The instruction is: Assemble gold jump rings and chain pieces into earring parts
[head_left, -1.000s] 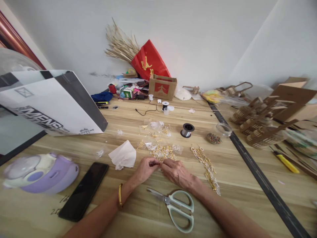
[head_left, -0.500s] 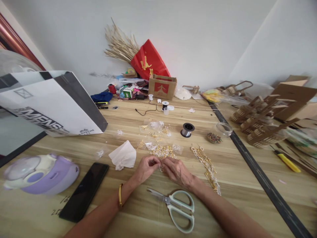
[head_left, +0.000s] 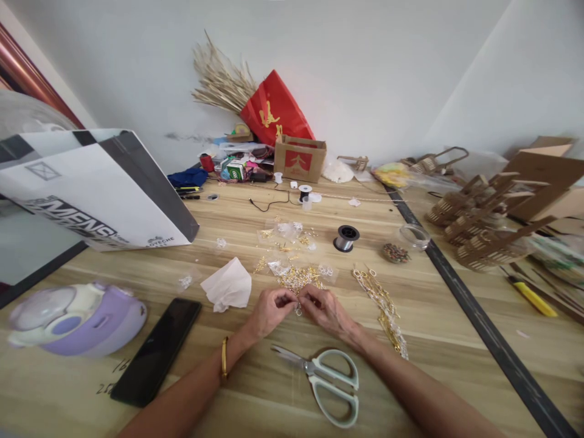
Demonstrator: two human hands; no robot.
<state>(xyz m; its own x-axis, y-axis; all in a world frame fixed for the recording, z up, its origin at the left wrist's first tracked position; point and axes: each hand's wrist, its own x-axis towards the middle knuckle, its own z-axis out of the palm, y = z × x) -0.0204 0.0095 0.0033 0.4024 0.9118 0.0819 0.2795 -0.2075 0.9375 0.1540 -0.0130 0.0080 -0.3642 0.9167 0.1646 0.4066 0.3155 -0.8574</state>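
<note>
My left hand (head_left: 270, 310) and my right hand (head_left: 326, 309) meet over the wooden table (head_left: 255, 389), fingers pinched together on a small gold ring-shaped piece (head_left: 298, 310) that hangs between them. Just beyond the fingertips lies a heap of small gold and silver jewellery findings (head_left: 298, 278). A row of finished gold pieces (head_left: 382, 307) lies to the right of my right hand. Pale green scissors (head_left: 329, 382) rest shut by my right forearm. My left wrist wears a gold bangle (head_left: 224, 359).
A black phone (head_left: 157, 349) and a purple-white appliance (head_left: 73, 317) lie at the left, a crumpled tissue (head_left: 228, 285) beside them. A wire spool (head_left: 345, 238), a bead dish (head_left: 394, 253), a white paper bag (head_left: 98, 188), a red bag (head_left: 276, 112) and wooden baskets (head_left: 483, 228) stand further back.
Both hands stayed together at the same spot; the fingers shifted slightly and the small gold piece now hangs visible between them.
</note>
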